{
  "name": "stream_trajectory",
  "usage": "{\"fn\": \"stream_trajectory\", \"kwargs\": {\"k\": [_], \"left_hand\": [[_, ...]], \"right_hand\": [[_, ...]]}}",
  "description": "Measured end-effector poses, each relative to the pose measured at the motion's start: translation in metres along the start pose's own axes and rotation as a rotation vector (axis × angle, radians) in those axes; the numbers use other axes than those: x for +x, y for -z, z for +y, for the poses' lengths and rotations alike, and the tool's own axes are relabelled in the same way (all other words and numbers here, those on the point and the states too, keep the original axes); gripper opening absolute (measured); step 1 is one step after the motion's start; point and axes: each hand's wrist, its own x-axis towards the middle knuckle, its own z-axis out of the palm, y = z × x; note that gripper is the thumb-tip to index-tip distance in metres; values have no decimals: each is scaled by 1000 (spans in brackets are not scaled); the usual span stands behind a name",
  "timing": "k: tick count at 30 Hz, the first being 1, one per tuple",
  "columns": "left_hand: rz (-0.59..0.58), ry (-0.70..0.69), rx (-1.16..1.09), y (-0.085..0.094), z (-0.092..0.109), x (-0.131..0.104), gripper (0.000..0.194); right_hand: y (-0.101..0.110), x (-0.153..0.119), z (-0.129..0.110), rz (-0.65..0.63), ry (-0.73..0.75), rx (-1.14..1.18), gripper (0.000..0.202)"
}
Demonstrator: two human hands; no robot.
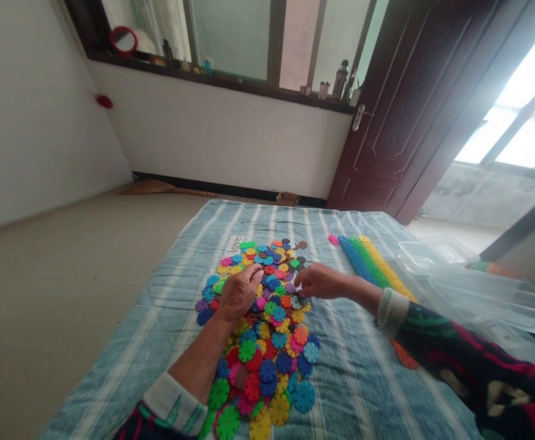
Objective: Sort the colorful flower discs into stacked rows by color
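Observation:
A long pile of colourful notched plastic snowflake discs (pixel 268 370) is spread over the striped blue cloth (pixel 157 342). Over the pile's left side is my left hand (pixel 241 292), its fingers closed with thumb and forefinger together; whatever may be between them is hidden. At the pile's right edge, my right hand (pixel 321 282) points its curled fingers down beside some grey discs (pixel 296 301); I cannot make out what they pinch. To the right of that hand, discs lie in straight rows by colour: a blue row (pixel 357 263), a green row (pixel 372 267) and a yellow row (pixel 386 269).
One pink disc (pixel 333 240) sits beside the blue row's far end. Clear plastic containers (pixel 491 299) stand at the right, past the rows. Partly under my right sleeve are orange-red discs (pixel 405 355). A dark red door (pixel 400 104) and a windowsill (pixel 249 85) with small items are beyond.

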Motion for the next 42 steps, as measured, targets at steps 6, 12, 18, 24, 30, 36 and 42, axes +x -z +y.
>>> {"fn": "stream_trajectory", "kwargs": {"k": [6, 12, 18, 24, 30, 36, 42], "left_hand": [[10, 6, -3, 0, 1, 1, 36], [2, -1, 14, -2, 0, 1, 36], [-7, -18, 42, -1, 0, 0, 35], [-7, -47, 23, -1, 0, -1, 31], [-23, -50, 37, -1, 0, -1, 30], [-34, -39, 48, 0, 3, -1, 29], [-33, -47, 55, 0, 3, -1, 28]], "right_hand": [[-9, -17, -8, 81, 40, -195, 30], [-20, -32, -27, 46, 103, -249, 12], [-29, -31, -30, -11, 40, -283, 25], [-32, -30, -25, 2, 74, -303, 31], [-30, -36, -19, -8, 45, -355, 17], [-22, -40, -8, -1, -9, -384, 23], [-19, -35, -6, -24, -35, -362, 28]]}}
